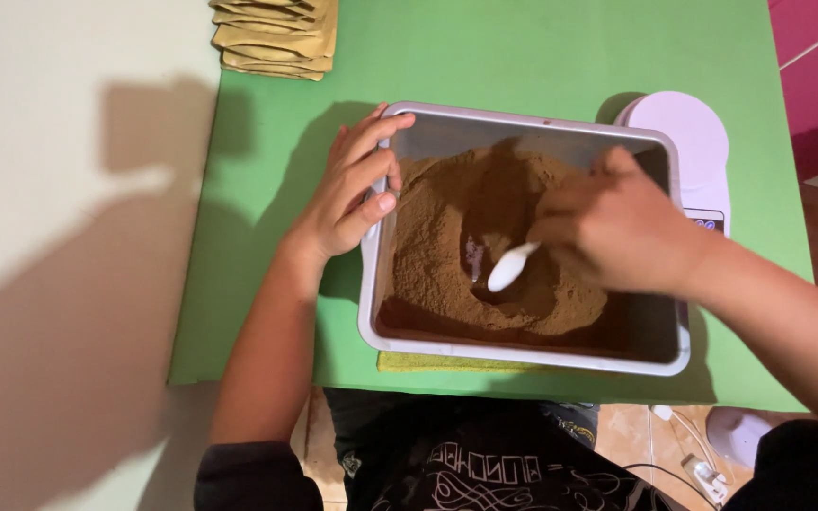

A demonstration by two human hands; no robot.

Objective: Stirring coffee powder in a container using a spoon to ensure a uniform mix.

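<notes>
Powder (447,237) fills the tray (523,360); left hand (347,194) grips its rim, right hand (608,232) clasps the spoon (511,267). Scoop shallow, I'd say, keeping the tray steady.

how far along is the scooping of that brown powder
Done: little shows; a hollow is dug in the powder and the tray is mostly full. In hand: the right hand dips a white spoon into the hollow while the left hand grips the tray's rim. Left: the scale carries nothing and the pouches lie stacked, untouched.
</notes>
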